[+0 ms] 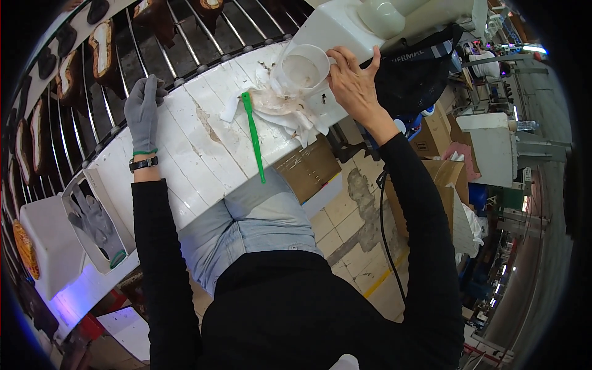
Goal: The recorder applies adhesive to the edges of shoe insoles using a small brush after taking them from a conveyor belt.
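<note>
My right hand (356,86), bare, grips the rim of a clear plastic cup (301,69) that holds a little cloudy, whitish stuff. The cup stands at the far side of the white worktop, beside a crumpled, stained white cloth (280,108). A slim green plastic stick (254,135), flattened at its far end, lies across the worktop near the cloth. At the worktop's far left edge, against the roller rail, is my left hand (143,114) in a grey glove. Its fingers are curled together, and whatever they may hold is hidden.
Brown shoe uppers with pale undersides (103,52) and black soles (65,40) lie along the metal roller conveyor (166,55). Grey gloves fill a white box (95,216) at left. A white machine housing (330,28) and a black bag (410,80) stand beyond my right hand.
</note>
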Available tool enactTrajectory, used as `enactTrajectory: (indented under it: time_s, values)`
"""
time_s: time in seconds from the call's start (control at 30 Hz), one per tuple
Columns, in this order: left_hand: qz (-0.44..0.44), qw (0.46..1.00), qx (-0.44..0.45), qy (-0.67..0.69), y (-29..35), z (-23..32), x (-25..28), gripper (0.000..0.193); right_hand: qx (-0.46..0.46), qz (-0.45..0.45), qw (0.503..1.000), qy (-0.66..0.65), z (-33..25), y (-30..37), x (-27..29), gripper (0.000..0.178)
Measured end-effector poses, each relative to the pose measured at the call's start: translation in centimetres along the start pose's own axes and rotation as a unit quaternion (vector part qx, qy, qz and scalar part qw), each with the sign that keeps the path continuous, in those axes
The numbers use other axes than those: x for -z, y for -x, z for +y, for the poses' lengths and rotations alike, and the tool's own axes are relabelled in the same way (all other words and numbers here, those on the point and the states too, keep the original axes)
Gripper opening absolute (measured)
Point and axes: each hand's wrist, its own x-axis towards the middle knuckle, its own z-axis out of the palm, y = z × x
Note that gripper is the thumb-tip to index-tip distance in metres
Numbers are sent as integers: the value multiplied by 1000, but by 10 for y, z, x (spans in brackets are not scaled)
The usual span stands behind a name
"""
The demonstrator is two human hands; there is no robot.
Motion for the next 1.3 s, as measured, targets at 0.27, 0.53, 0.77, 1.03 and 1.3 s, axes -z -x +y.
enactTrajectory:
  time_s: [0.27,0.53,0.77,1.03,1.3]
  values:
    - [-4,1000,0,15,1,-2,0,32,-18,-46,999,-22,5,-2,7,8]
    - [-5,1000,11,9,2,2,2,31,-42,-80,993,-82,-4,-6,17,7]
    - [1,1000,4,11,-1,-1,3,30,-27,-42,997,-63,-9,-4,7,9]
    - [-5,1000,6,15,0,-1,0,29,-26,-8,997,-67,-6,1,-2,5]
    - [-10,1000,11,17,5,-3,3,29,-34,-29,991,-127,-12,3,8,4]
